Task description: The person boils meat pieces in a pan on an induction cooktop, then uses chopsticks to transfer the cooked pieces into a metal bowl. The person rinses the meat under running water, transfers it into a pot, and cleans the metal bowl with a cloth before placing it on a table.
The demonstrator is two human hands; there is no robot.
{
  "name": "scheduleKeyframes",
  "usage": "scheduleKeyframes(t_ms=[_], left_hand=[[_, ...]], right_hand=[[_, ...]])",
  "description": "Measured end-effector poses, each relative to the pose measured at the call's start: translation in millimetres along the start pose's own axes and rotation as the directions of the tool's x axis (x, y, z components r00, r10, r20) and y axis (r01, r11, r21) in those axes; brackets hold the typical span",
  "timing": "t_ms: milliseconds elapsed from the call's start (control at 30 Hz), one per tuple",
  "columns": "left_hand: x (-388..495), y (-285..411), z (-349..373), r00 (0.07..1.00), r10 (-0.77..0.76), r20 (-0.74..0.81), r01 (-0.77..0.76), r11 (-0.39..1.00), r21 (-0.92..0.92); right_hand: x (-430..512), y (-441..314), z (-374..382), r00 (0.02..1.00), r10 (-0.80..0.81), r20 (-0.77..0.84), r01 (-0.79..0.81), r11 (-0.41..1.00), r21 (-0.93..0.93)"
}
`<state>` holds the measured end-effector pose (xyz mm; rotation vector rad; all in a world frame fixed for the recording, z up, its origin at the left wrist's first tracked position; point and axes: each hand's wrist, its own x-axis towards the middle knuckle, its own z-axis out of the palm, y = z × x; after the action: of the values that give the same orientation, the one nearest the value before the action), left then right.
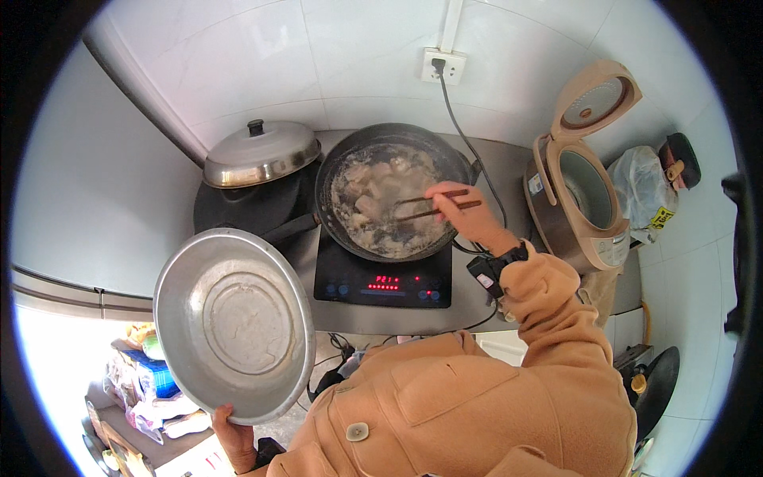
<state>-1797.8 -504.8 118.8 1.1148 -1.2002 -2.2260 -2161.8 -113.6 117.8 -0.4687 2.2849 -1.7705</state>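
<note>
My right hand (468,214) grips a pair of dark chopsticks (426,200) over a black wok (387,134). Their tips reach into foamy liquid with pale meat pieces (372,206). Beneath the wok is a black induction cooktop (381,292) with a lit red display. My left hand (233,432) holds the rim of a wide metal basin (247,322), tilted up to the left of the wok. Only a thin wet film shows on the basin's inner floor.
A metal lid (259,155) rests on a dark round pan or surface at the left. On the right stands an open rice cooker (578,197). A power cord (471,143) runs from the wall outlet (444,65) down beside the wok. Bagged items (152,381) sit at lower left.
</note>
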Motion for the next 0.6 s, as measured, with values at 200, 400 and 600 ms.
scheduleKeyframes(t_ms=[200, 400, 600], left_hand=[[-3.5, 0.9, 8.2, 1.0, 0.019, -0.002, -0.019, 1.0, -0.001], [-5.0, -1.9, 7.0, 1.0, 0.005, 0.015, -0.005, 1.0, -0.015], [-5.3, -4.6, 4.6, 1.0, 0.024, 0.019, -0.024, 1.0, -0.001]], right_hand=[[11.8, 3.8, -34.4, 0.965, -0.182, -0.188, 0.158, 0.978, -0.135], [58.4, 17.6, -14.3, 0.952, -0.26, -0.161, 0.229, 0.955, -0.189], [45.9, 15.6, 1.7, 0.976, -0.175, 0.13, 0.195, 0.967, -0.161]])
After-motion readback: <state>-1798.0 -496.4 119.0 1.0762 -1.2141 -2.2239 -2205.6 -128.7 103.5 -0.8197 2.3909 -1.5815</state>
